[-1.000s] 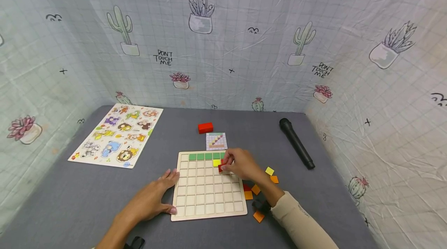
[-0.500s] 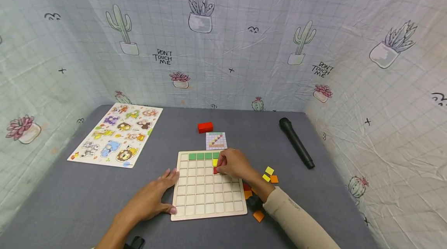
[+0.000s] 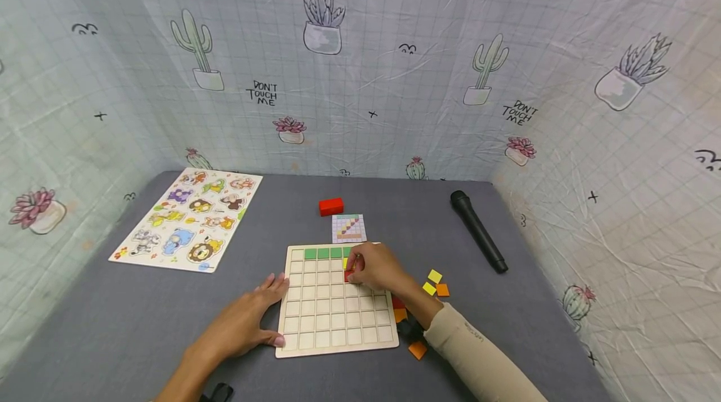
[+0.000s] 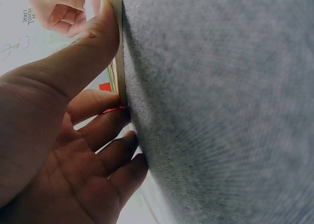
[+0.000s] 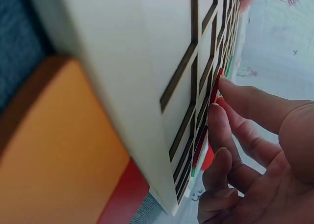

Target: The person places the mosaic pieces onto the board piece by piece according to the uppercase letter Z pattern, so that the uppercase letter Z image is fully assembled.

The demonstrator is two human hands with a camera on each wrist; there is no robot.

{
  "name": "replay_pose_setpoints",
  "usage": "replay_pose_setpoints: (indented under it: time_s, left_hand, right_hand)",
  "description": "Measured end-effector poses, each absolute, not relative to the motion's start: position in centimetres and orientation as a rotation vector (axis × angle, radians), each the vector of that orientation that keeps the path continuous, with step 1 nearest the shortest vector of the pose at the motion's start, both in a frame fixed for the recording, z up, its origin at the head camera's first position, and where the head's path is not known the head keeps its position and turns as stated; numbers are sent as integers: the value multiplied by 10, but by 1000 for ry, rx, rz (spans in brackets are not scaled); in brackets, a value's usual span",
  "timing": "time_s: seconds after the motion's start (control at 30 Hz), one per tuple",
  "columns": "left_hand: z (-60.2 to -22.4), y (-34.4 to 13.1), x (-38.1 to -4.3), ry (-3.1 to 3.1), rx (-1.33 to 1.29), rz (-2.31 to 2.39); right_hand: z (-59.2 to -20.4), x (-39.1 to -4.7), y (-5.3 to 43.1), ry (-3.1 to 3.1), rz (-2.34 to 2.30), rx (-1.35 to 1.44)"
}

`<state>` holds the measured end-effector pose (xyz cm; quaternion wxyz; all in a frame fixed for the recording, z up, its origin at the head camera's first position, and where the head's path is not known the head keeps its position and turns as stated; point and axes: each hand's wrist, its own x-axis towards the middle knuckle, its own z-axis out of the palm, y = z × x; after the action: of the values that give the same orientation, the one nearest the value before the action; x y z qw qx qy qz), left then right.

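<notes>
Right grip (image 3: 376,266) pinches a red tile (image 5: 216,88) unseen in left-wrist view

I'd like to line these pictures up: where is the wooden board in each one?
Head: the wooden board lies below the middle, face up.
Left wrist: only its thin edge shows, upright, left of centre near the top.
Right wrist: the wooden board slants, close up, through the upper middle.
Shared landmark: the right hand, which shows in all three.
</notes>
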<state>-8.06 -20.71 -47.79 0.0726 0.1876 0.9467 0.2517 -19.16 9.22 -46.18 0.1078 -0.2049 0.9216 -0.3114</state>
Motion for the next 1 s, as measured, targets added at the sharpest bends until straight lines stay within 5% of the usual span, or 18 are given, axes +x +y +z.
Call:
replay_pose_setpoints:
  time_s: [1.0]
  left_hand:
    - [-477, -206, -80, 2855, 584, 754]
  right_hand:
    - [-450, -177, 181, 2727, -1102, -379]
